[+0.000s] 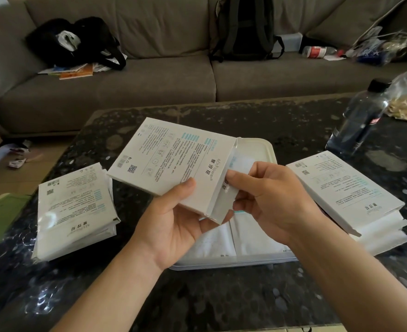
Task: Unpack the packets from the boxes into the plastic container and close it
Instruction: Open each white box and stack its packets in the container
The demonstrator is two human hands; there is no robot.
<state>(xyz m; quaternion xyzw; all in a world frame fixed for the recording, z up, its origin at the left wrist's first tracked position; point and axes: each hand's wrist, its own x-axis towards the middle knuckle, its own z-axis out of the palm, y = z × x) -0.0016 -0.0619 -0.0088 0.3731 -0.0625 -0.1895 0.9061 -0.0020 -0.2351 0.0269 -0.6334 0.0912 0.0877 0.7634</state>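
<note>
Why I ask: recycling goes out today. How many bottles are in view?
2. One black-capped bottle stands on the table, far right; one red-labelled bottle lies on the couch seat. More could be hidden in the couch clutter.

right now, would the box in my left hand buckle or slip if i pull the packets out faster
Probably light: the left hand holds the box up by one end. Its open end looks like thin card, so it may buckle there under a harder squeeze. The packets the right hand pinches look thin and smooth, so they likely slide out easily.
</note>
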